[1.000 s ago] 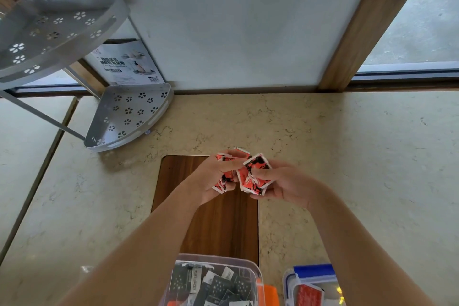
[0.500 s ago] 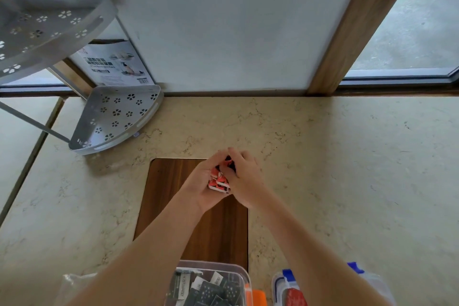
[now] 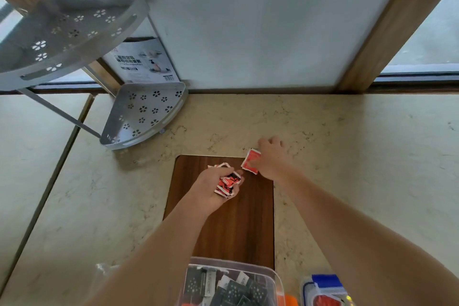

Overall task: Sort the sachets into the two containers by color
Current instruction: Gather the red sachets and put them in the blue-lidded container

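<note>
My left hand (image 3: 213, 187) is closed around a bunch of red sachets (image 3: 227, 181) above the dark wooden board (image 3: 236, 226). My right hand (image 3: 272, 159) rests at the board's far right corner with its fingers on a single red sachet (image 3: 251, 163) that lies flat there. At the bottom edge stands a clear container (image 3: 274, 278) filled with several black sachets (image 3: 231, 289). To its right is a second clear container with blue clips (image 3: 323, 279), holding a red sachet (image 3: 323, 300).
A grey two-tier corner shelf (image 3: 146, 117) with flower-shaped holes stands at the back left, a printed label (image 3: 144, 62) behind it. The beige marble counter (image 3: 360, 156) runs to a white wall and a wooden window frame (image 3: 387, 25). A crumpled clear bag (image 3: 104, 269) lies at the bottom left.
My hands were together over the board holding the red sachets. Now they are apart: the left keeps the bunch, the right has moved right onto one sachet at the board's corner.
</note>
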